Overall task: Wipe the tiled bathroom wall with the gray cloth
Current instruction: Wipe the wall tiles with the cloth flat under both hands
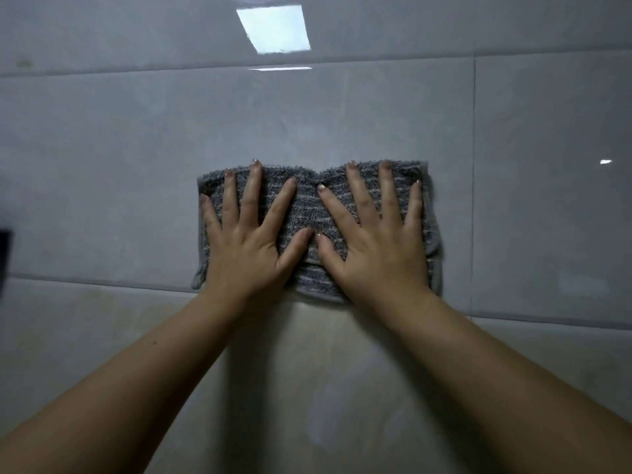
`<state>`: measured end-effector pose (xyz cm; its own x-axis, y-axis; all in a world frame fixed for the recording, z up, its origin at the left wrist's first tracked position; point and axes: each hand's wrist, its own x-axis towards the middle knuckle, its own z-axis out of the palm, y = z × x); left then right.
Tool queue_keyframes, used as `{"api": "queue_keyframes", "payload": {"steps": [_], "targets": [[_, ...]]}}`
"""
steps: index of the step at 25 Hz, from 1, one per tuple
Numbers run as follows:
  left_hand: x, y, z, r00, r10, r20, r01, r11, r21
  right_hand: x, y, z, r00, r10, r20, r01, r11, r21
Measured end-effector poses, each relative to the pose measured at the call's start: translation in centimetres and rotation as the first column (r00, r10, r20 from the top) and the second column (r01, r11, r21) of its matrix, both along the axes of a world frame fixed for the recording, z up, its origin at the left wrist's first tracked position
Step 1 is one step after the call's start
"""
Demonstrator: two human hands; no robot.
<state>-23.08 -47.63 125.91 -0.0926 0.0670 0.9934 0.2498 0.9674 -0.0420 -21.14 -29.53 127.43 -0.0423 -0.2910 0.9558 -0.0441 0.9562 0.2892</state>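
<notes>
Wall tiles [342,114] surround gray cloth [306,206] under left hand [248,249], right hand [379,249].

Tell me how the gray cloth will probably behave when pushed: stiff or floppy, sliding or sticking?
Probably floppy: the gray cloth puckers between the left hand and right hand. It likely slides easily, since the tiled wall looks glossy. Only flat palms hold it, so released it probably drops.

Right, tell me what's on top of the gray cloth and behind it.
The left hand and right hand press flat on the gray cloth, fingers spread. Behind it is the tiled wall; the patch it covers is hidden.
</notes>
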Motion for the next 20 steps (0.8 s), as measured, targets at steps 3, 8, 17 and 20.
{"api": "queue_keyframes", "payload": {"steps": [3,8,17,20], "targets": [[0.6,3.5,2.2,0.999,-0.021,0.041,0.019,0.998,0.055,0.5,3.6,3.1,1.0,-0.016,-0.002,0.016,1.0,-0.02],[1.2,6.8,6.4,0.997,-0.023,0.074,0.018,0.998,0.065,0.8,6.5,6.4,1.0,-0.006,-0.001,0.006,0.999,-0.048],[-0.1,2.7,0.6,0.992,0.022,-0.123,-0.039,0.99,-0.137,0.5,2.7,-1.1,0.998,-0.026,-0.065,0.018,0.991,-0.133],[-0.4,-0.9,0.1,0.992,0.02,-0.121,-0.039,0.987,-0.156,0.2,-1.0,-2.1,0.998,-0.019,-0.054,0.011,0.988,-0.151]]}}
